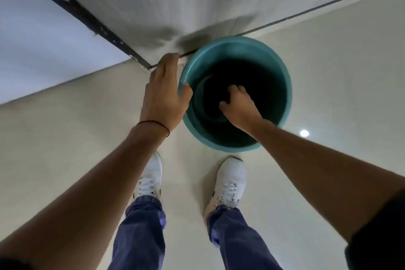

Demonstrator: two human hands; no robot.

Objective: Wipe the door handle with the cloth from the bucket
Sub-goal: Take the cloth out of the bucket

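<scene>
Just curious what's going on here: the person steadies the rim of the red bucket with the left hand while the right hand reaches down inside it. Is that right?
Not quite: the bucket is teal, not red, as the head view shows. The rest holds: the left hand grips its rim while the right hand reaches down inside.

A round teal bucket [282, 68] stands upright on the pale floor, close against the base of the white door [175, 2]. Its inside is dark; whether the cloth lies within cannot be told. The door handle is out of view.
</scene>
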